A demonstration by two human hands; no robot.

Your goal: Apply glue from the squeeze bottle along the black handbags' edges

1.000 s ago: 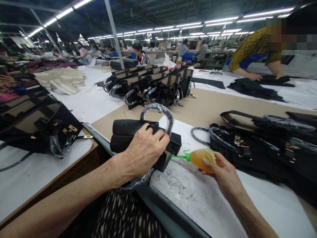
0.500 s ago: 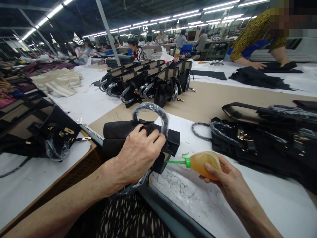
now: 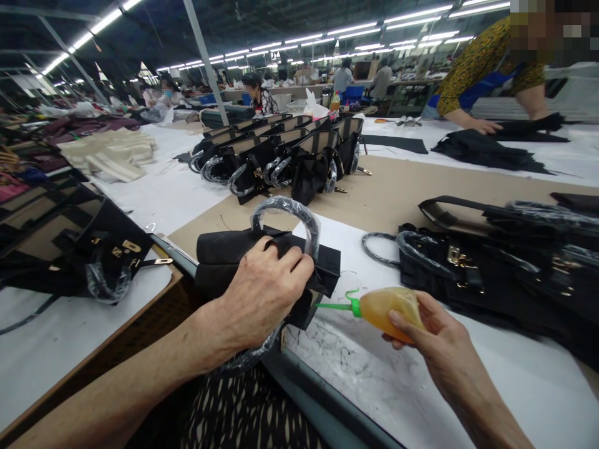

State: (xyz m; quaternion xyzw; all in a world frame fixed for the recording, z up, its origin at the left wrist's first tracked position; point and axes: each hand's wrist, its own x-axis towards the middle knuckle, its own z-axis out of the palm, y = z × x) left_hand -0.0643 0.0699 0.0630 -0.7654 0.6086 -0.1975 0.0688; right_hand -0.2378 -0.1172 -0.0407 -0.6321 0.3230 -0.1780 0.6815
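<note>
My left hand (image 3: 276, 280) is closed on a black handbag (image 3: 222, 249) that lies tilted over the table's near edge. One plastic-wrapped handle (image 3: 292, 207) arches above my knuckles; another loops below my wrist. My right hand (image 3: 433, 327) wraps around a squeeze bottle (image 3: 386, 308) of amber liquid. Its thin green nozzle (image 3: 334, 306) points left, with the tip at the bag's right side; whether it touches the bag I cannot tell. My fingertips on the bag are partly hidden in its folds.
Black bags with wrapped handles (image 3: 440, 262) lie at the right. Others stand in rows (image 3: 281, 143) on brown board (image 3: 388, 181) behind, and more sit at the left (image 3: 70, 243). Across the table, a co-worker's hand (image 3: 484, 126) rests by black fabric pieces (image 3: 486, 149). Loose threads (image 3: 346, 355) litter the near tabletop.
My right hand and the bottle have shifted very slightly right, the nozzle tip still by the bag. My left hand stays in place. Across the table, the co-worker's hands and black fabric have moved slightly.
</note>
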